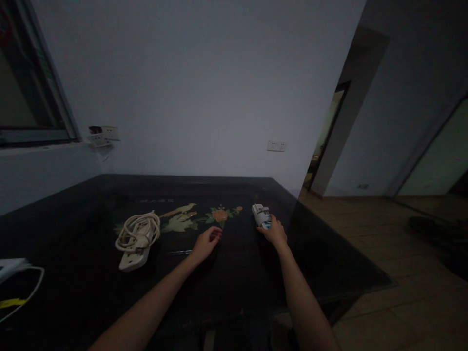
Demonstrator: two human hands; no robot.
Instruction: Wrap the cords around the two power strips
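Note:
My right hand (275,232) is closed around a small white packet with blue print (262,215), which lies on the dark glass table (234,273) toward its right side. My left hand (207,242) rests on the table near the middle, fingers curled loosely, with nothing visible in it. A white power strip with its cable coiled on top (137,237) lies to the left of my left hand, about a hand's length away. A painted flower and bird design shows under the glass just beyond both hands.
The table stands against a pale wall with a socket (276,146). A window (25,97) is at the far left. White objects with a loop of cable (14,280) lie at the table's left edge. Tiled floor (402,273) and a doorway are to the right.

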